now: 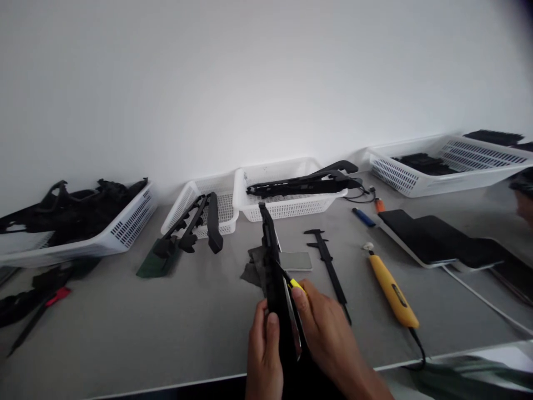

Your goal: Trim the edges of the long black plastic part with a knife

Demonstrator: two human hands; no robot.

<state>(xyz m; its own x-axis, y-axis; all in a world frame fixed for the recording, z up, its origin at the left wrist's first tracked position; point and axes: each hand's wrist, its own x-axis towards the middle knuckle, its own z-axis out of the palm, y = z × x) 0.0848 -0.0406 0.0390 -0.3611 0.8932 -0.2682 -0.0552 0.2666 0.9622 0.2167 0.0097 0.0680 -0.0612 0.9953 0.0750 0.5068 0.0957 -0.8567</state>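
While both hands meet at near table edge, left hand (pixel 263 355) grips long black part (pixel 275 278) from left side, thumb up along it. Right hand (pixel 328 333) closes on same part from right, pinching small yellow-tipped tool (pixel 295 284) against it. Part stands tilted, far end above grey cloth (pixel 253 269). Black caliper (pixel 328 266) and yellow-handled tool (pixel 393 291) lie just right on grey table (pixel 125 333). White baskets (pixel 287 194) line wall.

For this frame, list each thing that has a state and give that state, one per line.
Left hand: shut on the black part.
Right hand: shut on the yellow-tipped tool.
Black part: held off the table, pointing away.
Yellow-tipped tool: tip against the part.
Caliper: lying flat, untouched.
Yellow-handled tool: lying flat, corded.
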